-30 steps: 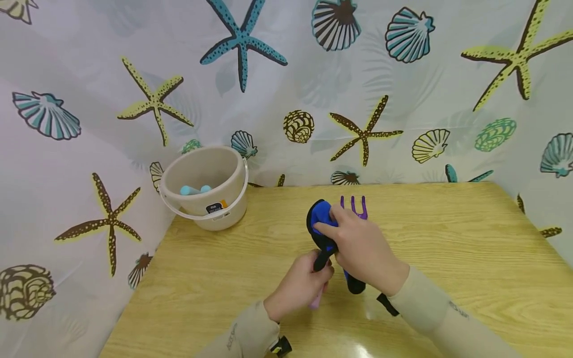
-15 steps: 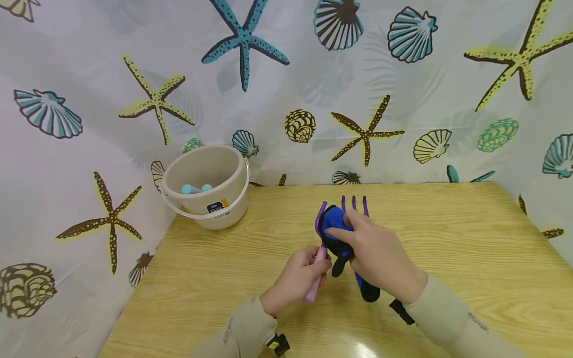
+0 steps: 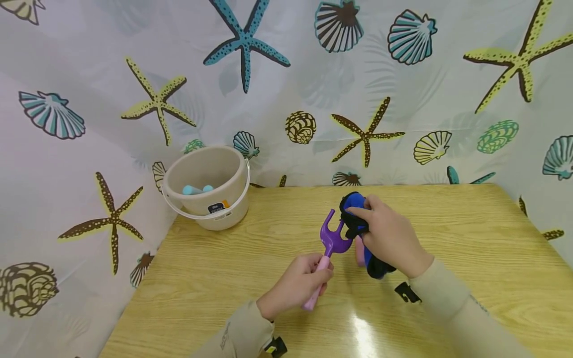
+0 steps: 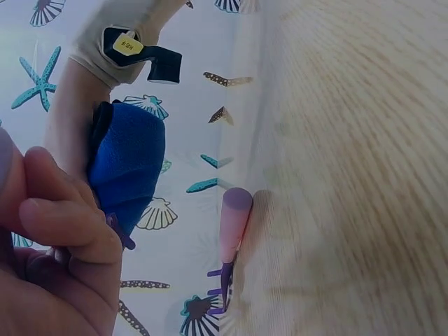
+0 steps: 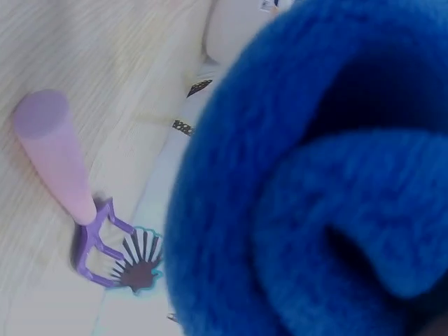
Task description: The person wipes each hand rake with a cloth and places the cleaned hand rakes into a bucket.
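A toy-like garden hand fork (image 3: 333,242) with purple tines and a pink handle is gripped by my left hand (image 3: 297,283) in the head view, tines pointing away. My right hand (image 3: 394,236) pinches a bunched blue cloth (image 3: 355,200) with black edging against the fork's right-hand tines, covering part of them. Another pink-handled tool (image 4: 234,224) lies on the table beyond; in the head view the cloth and right hand hide most of it. Its purple prongs show in both wrist views. Blue cloth folds (image 5: 336,189) fill much of the right wrist view.
A beige bucket (image 3: 237,209) with a white handle stands at the table's back left, with light-blue cylindrical ends (image 3: 192,190) showing inside. A curtain (image 3: 277,89) printed with starfish and shells hangs behind and beside the wooden table (image 3: 465,238).
The cloth has moved off the fork's neck, out to its right tines, uncovering the purple head. My right hand has shifted right and away; the left hand keeps its grip on the fork.
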Demonstrator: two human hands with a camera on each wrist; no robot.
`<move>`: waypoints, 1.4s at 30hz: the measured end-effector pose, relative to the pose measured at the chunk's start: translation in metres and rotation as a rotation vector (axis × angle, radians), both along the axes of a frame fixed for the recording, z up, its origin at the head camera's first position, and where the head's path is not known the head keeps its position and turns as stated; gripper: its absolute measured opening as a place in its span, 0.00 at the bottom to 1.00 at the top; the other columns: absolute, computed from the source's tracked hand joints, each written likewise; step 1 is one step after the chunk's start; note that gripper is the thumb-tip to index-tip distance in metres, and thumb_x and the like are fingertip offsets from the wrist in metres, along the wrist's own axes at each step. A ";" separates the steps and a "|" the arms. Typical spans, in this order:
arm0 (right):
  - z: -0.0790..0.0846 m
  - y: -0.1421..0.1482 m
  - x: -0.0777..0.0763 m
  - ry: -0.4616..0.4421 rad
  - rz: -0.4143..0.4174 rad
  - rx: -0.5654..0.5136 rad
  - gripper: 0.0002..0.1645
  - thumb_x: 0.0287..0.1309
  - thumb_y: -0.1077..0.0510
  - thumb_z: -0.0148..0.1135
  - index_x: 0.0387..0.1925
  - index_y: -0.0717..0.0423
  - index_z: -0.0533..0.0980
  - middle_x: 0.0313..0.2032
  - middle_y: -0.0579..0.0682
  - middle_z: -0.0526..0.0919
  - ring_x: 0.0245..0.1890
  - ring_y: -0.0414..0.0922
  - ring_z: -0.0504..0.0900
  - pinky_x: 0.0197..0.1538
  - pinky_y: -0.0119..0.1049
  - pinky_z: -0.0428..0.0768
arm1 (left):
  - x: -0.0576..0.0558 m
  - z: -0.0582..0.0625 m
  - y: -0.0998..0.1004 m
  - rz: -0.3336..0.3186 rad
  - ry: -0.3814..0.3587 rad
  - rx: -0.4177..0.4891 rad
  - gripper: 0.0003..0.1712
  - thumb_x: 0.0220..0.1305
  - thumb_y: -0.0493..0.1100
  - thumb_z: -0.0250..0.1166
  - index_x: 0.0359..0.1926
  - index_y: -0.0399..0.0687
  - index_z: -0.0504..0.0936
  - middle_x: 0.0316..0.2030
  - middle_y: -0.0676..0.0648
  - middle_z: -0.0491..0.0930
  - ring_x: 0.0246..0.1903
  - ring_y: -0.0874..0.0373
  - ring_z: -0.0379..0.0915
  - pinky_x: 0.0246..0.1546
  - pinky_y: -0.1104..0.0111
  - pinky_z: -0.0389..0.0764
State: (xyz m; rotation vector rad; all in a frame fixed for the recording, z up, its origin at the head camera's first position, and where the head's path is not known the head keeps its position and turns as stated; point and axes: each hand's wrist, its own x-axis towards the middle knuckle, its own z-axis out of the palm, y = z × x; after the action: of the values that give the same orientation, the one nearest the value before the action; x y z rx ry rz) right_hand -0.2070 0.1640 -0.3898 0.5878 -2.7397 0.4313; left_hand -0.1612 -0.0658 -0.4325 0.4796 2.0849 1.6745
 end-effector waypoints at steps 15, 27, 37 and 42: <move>0.014 0.005 0.013 -0.260 0.016 -0.119 0.19 0.66 0.61 0.61 0.57 0.51 0.81 0.39 0.52 0.75 0.27 0.44 0.74 0.27 0.36 0.75 | -0.010 0.002 -0.030 0.073 0.059 -0.079 0.10 0.71 0.47 0.61 0.45 0.45 0.80 0.20 0.51 0.74 0.16 0.62 0.66 0.13 0.73 0.67; 0.014 0.012 0.020 -0.206 0.031 -0.163 0.20 0.63 0.61 0.65 0.56 0.50 0.81 0.41 0.51 0.75 0.29 0.44 0.76 0.29 0.38 0.76 | -0.057 0.074 -0.128 0.252 0.396 -0.229 0.11 0.72 0.40 0.55 0.49 0.42 0.80 0.23 0.43 0.75 0.16 0.59 0.67 0.15 0.70 0.69; 0.016 0.011 0.017 -0.187 0.046 -0.158 0.22 0.62 0.60 0.66 0.58 0.52 0.81 0.43 0.52 0.75 0.30 0.44 0.76 0.30 0.39 0.76 | -0.097 0.128 -0.220 0.408 0.479 -0.687 0.21 0.71 0.54 0.56 0.57 0.48 0.71 0.41 0.44 0.82 0.30 0.51 0.73 0.29 0.62 0.74; 0.016 0.018 0.017 -0.211 0.022 -0.155 0.24 0.60 0.62 0.66 0.59 0.54 0.80 0.43 0.54 0.76 0.32 0.46 0.77 0.33 0.42 0.78 | -0.117 0.149 -0.241 0.394 0.430 -0.911 0.23 0.73 0.57 0.52 0.54 0.43 0.73 0.44 0.39 0.80 0.36 0.47 0.75 0.33 0.58 0.76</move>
State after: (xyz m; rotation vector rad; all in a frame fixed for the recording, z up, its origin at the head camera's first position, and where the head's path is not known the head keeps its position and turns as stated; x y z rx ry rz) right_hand -0.1901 0.1820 -0.3742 0.5610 -2.8640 0.7424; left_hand -0.2780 -0.3065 -0.2837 0.1241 3.1001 0.6180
